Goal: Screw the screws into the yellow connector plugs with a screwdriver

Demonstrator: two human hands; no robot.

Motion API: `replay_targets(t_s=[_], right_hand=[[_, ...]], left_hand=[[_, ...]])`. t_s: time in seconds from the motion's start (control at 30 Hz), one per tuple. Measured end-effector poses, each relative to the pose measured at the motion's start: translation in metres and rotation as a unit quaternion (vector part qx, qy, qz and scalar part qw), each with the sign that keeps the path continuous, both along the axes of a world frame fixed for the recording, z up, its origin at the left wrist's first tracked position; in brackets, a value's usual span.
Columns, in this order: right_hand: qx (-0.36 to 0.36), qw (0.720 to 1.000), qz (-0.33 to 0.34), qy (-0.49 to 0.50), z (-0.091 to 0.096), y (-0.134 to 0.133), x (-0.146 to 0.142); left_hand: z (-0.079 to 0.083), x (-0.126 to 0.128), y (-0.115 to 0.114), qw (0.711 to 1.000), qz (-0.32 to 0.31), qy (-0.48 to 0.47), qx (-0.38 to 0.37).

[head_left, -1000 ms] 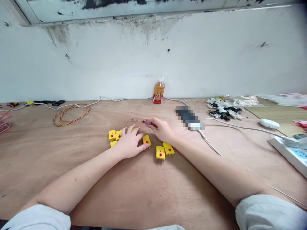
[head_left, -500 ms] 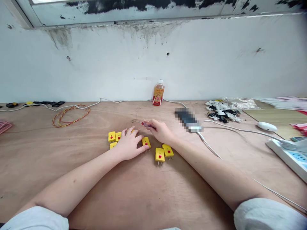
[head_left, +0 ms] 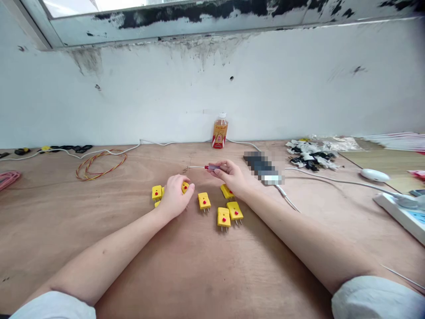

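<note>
At the far left of the plywood workbench (head_left: 99, 266) lies a coil of pink cable (head_left: 8, 179); just right of it, a twisted red-and-yellow wire (head_left: 99, 166) lies on the wood, and a thin white cable (head_left: 99, 153) runs along the foot of the wall.

The left forearm angles in from the lower left, and the left hand (head_left: 174, 198) sits arched, knuckles up, with its fingers curled and close together; the fingertips come down on a yellow two-pin plug (head_left: 185, 187), though whether they grip it cannot be told. Two more plugs (head_left: 157, 192) stand close together just left of that hand, the lower one partly hidden. A plastic drink bottle (head_left: 219, 133) stands upright against the wall, beyond the hands.

The right forearm angles in from the lower right, and the right hand (head_left: 230, 178) is raised above the wood, its thumb and fingertips pinching the red-and-grey handle of a small screwdriver (head_left: 211, 168); the screwdriver lies nearly level, its long axis running across the view, its thin shaft pointing left, above the plugs and clear of them. Four plugs (head_left: 223, 217) lie below and around that hand, their visible pins pointing toward the person.

Further right are a pixelated, blurred device (head_left: 260, 167), a heap of small black-and-white parts (head_left: 310, 155) and a white power strip (head_left: 400, 215).
</note>
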State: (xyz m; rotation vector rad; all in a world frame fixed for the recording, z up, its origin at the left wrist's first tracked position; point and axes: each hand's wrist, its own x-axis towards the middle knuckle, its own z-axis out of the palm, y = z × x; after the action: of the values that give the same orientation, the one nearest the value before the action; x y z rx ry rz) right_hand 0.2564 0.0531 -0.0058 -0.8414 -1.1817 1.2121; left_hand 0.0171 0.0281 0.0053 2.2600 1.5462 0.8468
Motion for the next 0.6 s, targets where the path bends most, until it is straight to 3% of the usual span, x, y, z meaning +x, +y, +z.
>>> replay_targets(t_s=[0.13, 0.6], right_hand=[[-0.022, 0.998, 0.007, 0.05, 0.0, 0.002, 0.002], [-0.027, 0.995, 0.065, 0.073, 0.0, -0.002, 0.002]], left_hand=[[-0.005, -0.002, 0.01, 0.993, 0.084, -0.085, 0.002], [-0.005, -0.005, 0.015, 0.985, 0.071, -0.157, 0.02]])
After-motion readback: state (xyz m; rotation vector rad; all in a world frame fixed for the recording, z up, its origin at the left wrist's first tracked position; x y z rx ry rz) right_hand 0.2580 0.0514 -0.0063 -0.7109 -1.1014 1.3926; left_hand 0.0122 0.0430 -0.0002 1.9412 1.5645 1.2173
